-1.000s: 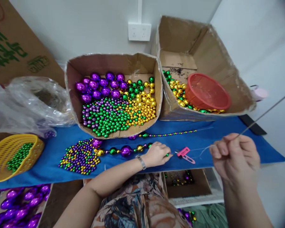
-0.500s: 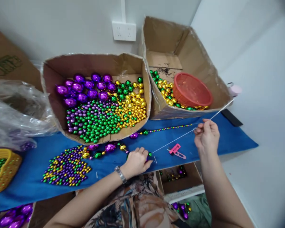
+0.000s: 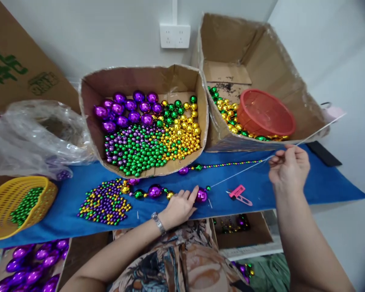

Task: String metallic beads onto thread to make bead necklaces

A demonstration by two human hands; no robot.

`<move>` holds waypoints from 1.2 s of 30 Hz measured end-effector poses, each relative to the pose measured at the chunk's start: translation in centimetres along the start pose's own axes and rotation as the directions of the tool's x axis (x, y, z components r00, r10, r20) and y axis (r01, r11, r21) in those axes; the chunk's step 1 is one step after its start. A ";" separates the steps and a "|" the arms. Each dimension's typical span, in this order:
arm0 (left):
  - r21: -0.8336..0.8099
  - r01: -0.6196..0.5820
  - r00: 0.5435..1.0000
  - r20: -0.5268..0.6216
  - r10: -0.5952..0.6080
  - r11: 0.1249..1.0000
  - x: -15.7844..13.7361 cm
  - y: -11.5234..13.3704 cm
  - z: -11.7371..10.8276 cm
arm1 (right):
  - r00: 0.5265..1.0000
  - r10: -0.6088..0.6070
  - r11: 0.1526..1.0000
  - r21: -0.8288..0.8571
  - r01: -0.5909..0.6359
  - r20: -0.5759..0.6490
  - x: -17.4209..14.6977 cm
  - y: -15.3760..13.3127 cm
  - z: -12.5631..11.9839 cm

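Observation:
My left hand (image 3: 180,207), with a metal watch (image 3: 158,224) on the wrist, is closed over a bead strand near the table's front edge. A large purple bead (image 3: 201,194) shows at its fingertips, followed by a small green bead (image 3: 208,188). From there a thin white string (image 3: 237,173) runs taut up to my right hand (image 3: 289,168), which pinches it; the string continues past this hand to the upper right. Left of my left hand lie strung purple, green and gold beads (image 3: 154,191). A fine beaded strand (image 3: 231,164) stretches behind the string.
A cardboard box (image 3: 88,134) holds sorted beads; another box (image 3: 222,140) contains a red basket (image 3: 266,113). A pink cutter (image 3: 239,190) lies on the blue cloth (image 3: 270,190). Loose small beads (image 3: 105,202) and a yellow basket (image 3: 45,198) are at left.
The view has shifted leftward, so things appear farther right. My left hand has slid back along the strand, uncovering the large purple bead. My right hand still pinches the string.

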State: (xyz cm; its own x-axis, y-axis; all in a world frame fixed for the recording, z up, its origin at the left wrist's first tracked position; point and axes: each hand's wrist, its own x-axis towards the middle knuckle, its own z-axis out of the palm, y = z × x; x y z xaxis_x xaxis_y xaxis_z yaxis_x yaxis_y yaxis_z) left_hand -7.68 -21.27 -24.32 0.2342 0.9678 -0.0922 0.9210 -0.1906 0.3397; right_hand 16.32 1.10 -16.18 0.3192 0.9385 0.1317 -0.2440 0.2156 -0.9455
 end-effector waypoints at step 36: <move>-0.098 0.088 0.954 -0.278 -0.112 0.991 0.2 -7.8 -9.9 | 0.695 -0.035 0.879 -0.309 0.363 0.718 -13.9 -0.8 3.8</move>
State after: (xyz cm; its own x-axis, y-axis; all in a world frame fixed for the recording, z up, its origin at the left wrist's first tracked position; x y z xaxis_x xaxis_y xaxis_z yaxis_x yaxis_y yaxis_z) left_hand -17.87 -17.94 -17.75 0.0337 0.9904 0.1340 0.9031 -0.0876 0.4204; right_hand 8.62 -11.09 -16.15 -0.4271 0.8386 0.3381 0.1845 0.4469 -0.8753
